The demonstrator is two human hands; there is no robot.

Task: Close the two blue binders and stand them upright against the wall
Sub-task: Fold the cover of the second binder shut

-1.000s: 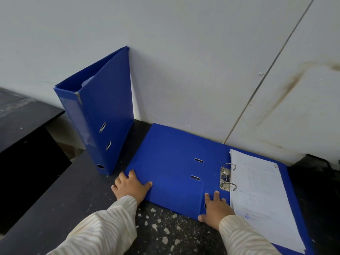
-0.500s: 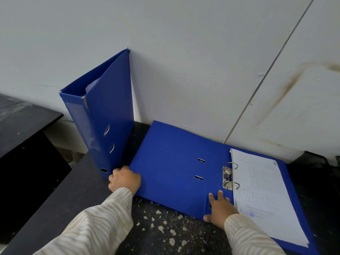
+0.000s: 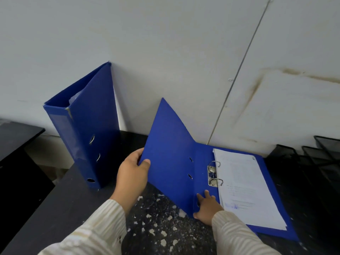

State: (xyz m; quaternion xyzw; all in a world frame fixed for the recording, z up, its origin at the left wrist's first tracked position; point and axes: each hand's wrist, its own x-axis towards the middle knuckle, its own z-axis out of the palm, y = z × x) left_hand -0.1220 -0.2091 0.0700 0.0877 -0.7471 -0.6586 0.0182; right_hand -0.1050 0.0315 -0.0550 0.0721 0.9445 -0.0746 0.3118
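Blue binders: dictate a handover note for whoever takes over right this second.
Left hand grips the open binder by the edge of its raised cover.
Right hand presses flat on that binder's spine.
The papers lie inside it, on the half that is flat on the counter.
Done: the other binder is closed and stands upright against the wall.
Left: fold the cover shut, then stand this binder against the wall too.

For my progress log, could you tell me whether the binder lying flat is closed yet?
The binder is open: the left hand holds its cover partly raised, leaving the rings and paper exposed.
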